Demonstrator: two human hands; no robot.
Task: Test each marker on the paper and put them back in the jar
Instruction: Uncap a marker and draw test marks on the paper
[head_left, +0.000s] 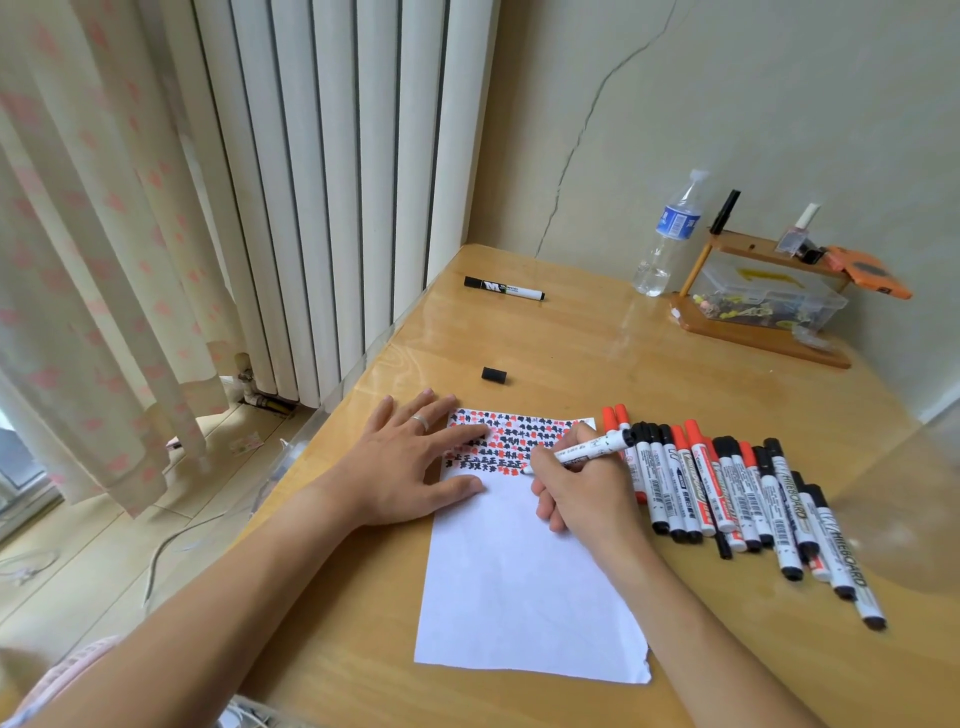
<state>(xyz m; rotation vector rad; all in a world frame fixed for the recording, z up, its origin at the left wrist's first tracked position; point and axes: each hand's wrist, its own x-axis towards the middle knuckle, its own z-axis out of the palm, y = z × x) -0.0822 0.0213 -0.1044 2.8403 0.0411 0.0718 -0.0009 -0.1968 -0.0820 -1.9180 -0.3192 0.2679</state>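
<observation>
Marker tip on the paper, left hand pinning the sheet

Fingers of the right hand (582, 488) curl around a white-barrelled marker (587, 449), its tip touching the white paper (524, 587) at the end of the lowest row of red and black test marks (511, 439). The marker's black rear end points up and to the right, over the row of markers (727, 488) that lies side by side on the wooden table (597, 343) just right of the sheet; those have black or red caps, and the nearest ones touch the paper's right edge. The left hand (410, 462) lies flat with straight, spread fingers on the sheet's upper left corner, holding nothing; a ring (420, 422) sits on one finger. A loose black cap (494, 374) rests on the table beyond the paper, and farther back lies a single black-and-white marker (504, 288). Near the wall stand a plastic water bottle (667, 239) and a small wooden shelf (763, 332) with a clear plastic box (769, 296) on its base.
</observation>
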